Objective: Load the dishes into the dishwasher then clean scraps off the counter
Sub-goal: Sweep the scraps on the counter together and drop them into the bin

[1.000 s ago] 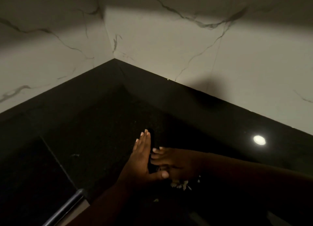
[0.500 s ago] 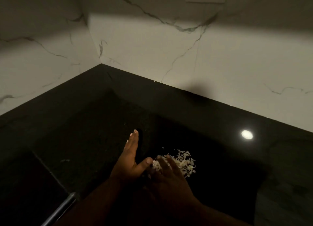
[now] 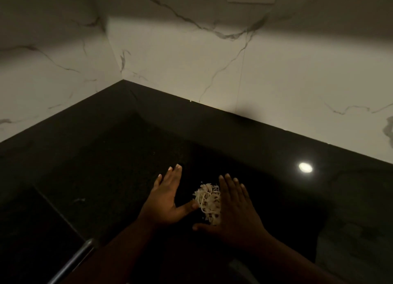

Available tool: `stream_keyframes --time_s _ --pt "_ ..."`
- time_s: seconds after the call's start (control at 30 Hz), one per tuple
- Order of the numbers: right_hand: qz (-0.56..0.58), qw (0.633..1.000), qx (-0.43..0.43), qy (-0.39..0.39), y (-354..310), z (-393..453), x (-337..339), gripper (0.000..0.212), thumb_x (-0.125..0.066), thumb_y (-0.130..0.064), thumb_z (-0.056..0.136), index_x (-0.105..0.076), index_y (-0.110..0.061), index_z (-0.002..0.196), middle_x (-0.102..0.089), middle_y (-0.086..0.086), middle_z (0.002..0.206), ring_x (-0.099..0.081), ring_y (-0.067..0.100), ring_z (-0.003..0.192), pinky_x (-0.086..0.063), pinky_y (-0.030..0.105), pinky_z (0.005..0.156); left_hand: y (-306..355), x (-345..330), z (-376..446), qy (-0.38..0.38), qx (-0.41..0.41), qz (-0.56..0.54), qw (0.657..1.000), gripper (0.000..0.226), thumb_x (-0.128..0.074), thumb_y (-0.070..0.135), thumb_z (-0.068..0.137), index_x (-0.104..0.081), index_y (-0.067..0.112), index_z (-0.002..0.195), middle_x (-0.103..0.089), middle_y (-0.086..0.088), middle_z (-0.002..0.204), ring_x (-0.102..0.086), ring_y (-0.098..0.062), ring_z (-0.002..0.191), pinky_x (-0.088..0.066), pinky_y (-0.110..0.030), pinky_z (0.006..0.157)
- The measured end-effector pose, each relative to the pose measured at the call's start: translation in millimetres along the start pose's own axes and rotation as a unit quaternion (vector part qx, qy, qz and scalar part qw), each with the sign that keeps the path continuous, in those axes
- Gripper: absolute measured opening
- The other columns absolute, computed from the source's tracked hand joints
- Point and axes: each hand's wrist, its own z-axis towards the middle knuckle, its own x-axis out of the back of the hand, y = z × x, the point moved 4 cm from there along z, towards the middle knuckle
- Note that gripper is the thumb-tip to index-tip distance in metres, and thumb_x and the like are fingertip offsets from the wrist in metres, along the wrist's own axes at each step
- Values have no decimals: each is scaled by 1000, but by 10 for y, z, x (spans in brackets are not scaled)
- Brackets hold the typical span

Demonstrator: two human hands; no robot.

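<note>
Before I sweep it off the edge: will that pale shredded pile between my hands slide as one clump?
Probably not. The shredded scraps are loose thin strands, likely light and floppy, so some may trail behind. The counter looks glossy, so they should slide easily.

Both forearms reach forward. The left grip (image 3: 168,200) stands on edge, fingers straight and together, thumb splayed toward the right grip (image 3: 236,211), which lies flat, palm down, fingers straight, just beside it.

Pale cream scraps (image 3: 208,200) on black counter (image 3: 212,134); white grey-veined marble wall (image 3: 276,75).
</note>
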Motion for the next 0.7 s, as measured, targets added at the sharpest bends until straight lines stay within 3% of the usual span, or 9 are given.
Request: stream_keyframes --time_s 0.07,0.17,0.3,0.4,0.6,0.7 --pt "22 999 24 16 -158 180 -27 126 -17 -97 61 17 -14 150 20 6 158 23 18 141 13 36 115 6 -10 8 -14 -2 23 1000 126 -9 99 55 3 19 152 6 8 159 11 -5 144 5 -36 119" --pt "27 997 63 20 -337 367 -38 97 -24 -73 75 4 -22 153 0 10 161 8 25 147 9 36 115 2 -20 9 -16 -4 40 999 129 -6 100 53 1 17 152 4 6 160 10 -6 145 3 -38 120" --pt "28 995 95 32 -423 418 -58 65 -36 -58 94 -17 -33 151 -13 7 159 3 30 147 5 41 117 28 -34 2 -19 -3 43 999 128 -10 100 54 3 18 152 4 7 160 11 -6 144 5 -39 120" --pt "38 995 93 19 -470 434 -65 56 -35 -51 98 -26 -31 149 -15 7 159 1 27 148 2 39 118 63 -49 -7 -30 2 57 998 128 -9 99 55 6 17 152 6 4 160 13 -6 144 8 -40 119" --pt "43 990 128 33 -535 316 26 40 -38 -24 102 -45 -14 140 -33 8 152 -21 24 144 -11 33 117 111 -69 -119 -21 8 99 995 131 8 97 53 5 11 152 5 -5 160 10 -11 146 7 -35 119" --pt "61 991 108 52 -527 298 11 30 -45 -23 99 -57 -12 123 -50 7 134 -43 25 130 -32 35 107 122 -102 -247 4 38 105 994 125 9 93 59 3 10 152 4 -6 160 8 -13 146 5 -36 120"
